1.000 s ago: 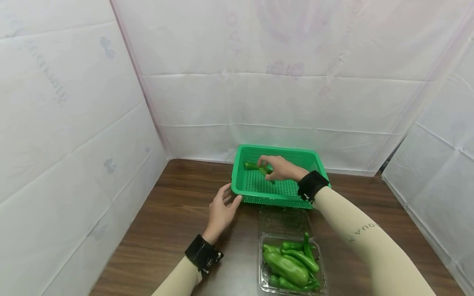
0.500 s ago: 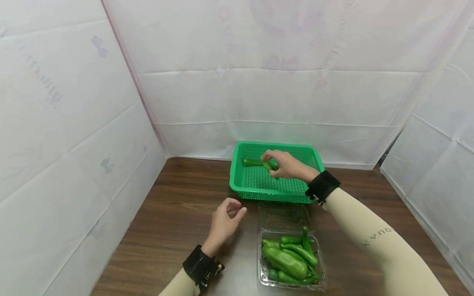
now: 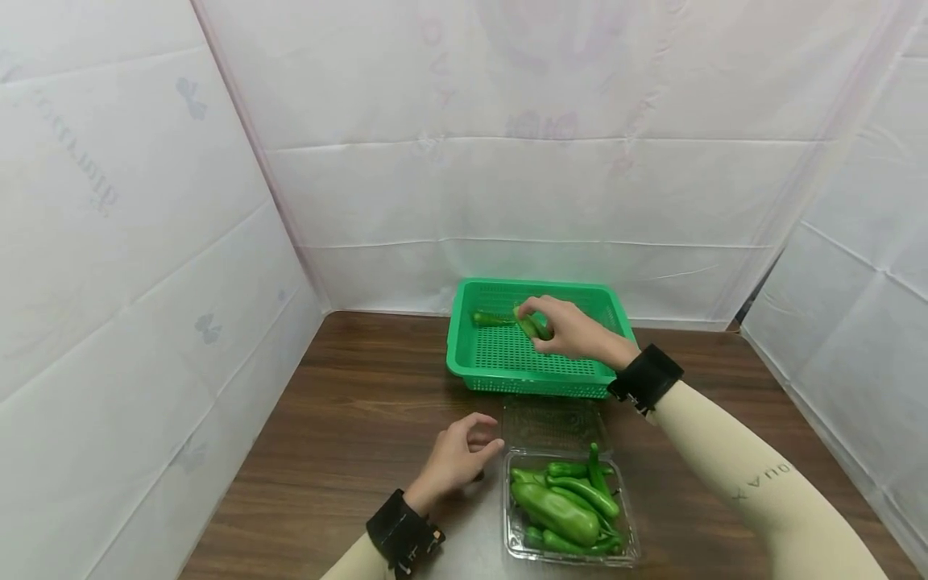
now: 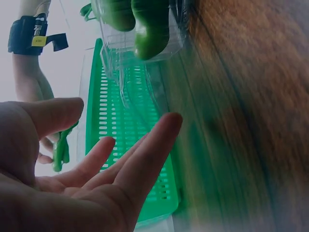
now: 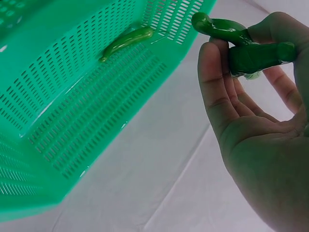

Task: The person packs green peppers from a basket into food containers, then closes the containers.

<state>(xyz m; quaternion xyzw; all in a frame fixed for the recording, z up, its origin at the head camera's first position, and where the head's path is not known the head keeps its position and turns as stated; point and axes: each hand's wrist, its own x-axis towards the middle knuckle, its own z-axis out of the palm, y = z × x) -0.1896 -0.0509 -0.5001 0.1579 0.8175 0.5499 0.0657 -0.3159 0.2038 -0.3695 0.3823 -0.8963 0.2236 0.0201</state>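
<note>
My right hand [image 3: 573, 332] pinches green peppers [image 5: 260, 58] between thumb and fingers, held above the green basket [image 3: 536, 385]. In the right wrist view a slim curved one crosses a thicker one. A single green pepper [image 3: 493, 320] lies on the basket floor, at its left back. My left hand [image 3: 458, 457] holds nothing, fingers bent loosely and thumb apart, close to the left side of a clear plastic clamshell [image 3: 506, 519]. Several green peppers [image 3: 558, 515] of different sizes fill the clamshell, a large one on top.
The clamshell's clear lid [image 3: 554, 425] lies folded back on the brown wooden table [image 3: 348, 419], between the clamshell and the basket. White sheeting [image 3: 377, 193] encloses the table at the back and both sides.
My left hand has let go of the basket's front left corner and moved back towards the clamshell. My right hand has shifted slightly right over the basket, still holding the peppers.
</note>
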